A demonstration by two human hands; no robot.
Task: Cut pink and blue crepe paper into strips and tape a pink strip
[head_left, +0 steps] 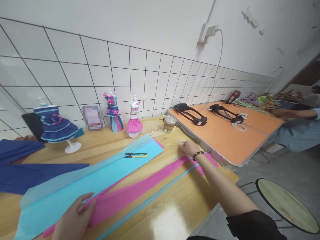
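My left hand (76, 215) pinches the near end of a long pink cloth strip (140, 190) at the bottom left. My right hand (188, 147), with a dark beaded bracelet on the wrist, is closed round a small whitish ring-like item (182, 142) near the table's right side. Beneath its wrist passes the far part of the pink strip. A thin light blue strip (150, 199) runs alongside. Left of these lies wide turquoise cloth (100, 178), with yellow-and-black thread snips (136, 155) on it. Dark blue cloth (45, 173) lies at the far left.
Three small dress forms stand at the back, in blue (55, 123), mixed colours (113, 111) and pink (134, 123). A lidded cup (169, 124) is beside them. Black headsets (191, 114) rest on the orange table (220, 140). A person's arm (297, 114) shows far right, near a round stool (287, 205).
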